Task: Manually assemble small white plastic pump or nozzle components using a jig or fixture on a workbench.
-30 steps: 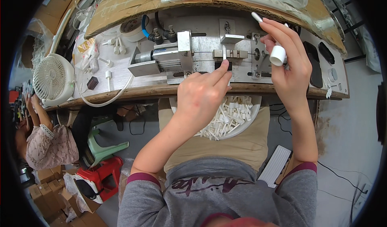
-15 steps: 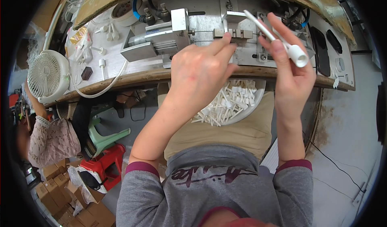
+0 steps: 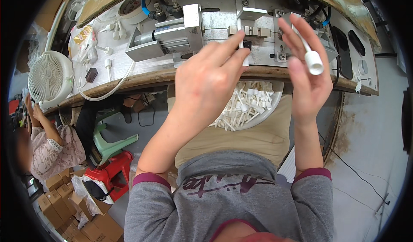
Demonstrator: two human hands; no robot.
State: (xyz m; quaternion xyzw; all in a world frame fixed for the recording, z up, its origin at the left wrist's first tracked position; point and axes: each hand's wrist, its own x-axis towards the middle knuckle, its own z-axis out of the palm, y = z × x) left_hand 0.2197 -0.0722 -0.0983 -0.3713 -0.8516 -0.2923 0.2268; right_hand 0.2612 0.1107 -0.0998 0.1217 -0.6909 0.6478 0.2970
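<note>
My right hand (image 3: 313, 80) is raised right of the metal fixture, its fingers loosely around a white plastic rod with a hollow cup-shaped end (image 3: 314, 64); the cup faces me. At the fixture block (image 3: 260, 32), my left hand (image 3: 206, 76) has its fingertips on another white rod (image 3: 239, 23) set in the block's slot. Part of that rod is hidden by the fingers, and a white end shows beneath them. Below the bench edge, a white bowl (image 3: 275, 108) full of white plastic rods and caps (image 3: 247, 106) rests on my lap.
A metal cylinder clamp (image 3: 172, 40) stands left of the block. Loose white parts (image 3: 107, 63), a white fan (image 3: 51, 76) and a tape roll (image 3: 132, 9) lie to the left; dark phones (image 3: 344, 55) lie right. Another person's hands (image 3: 38, 113) appear at far left.
The rod in my right hand has tipped so its cup points more toward me. My left hand has shifted slightly left, with a white end now showing under its fingers. The other person's hands have risen.
</note>
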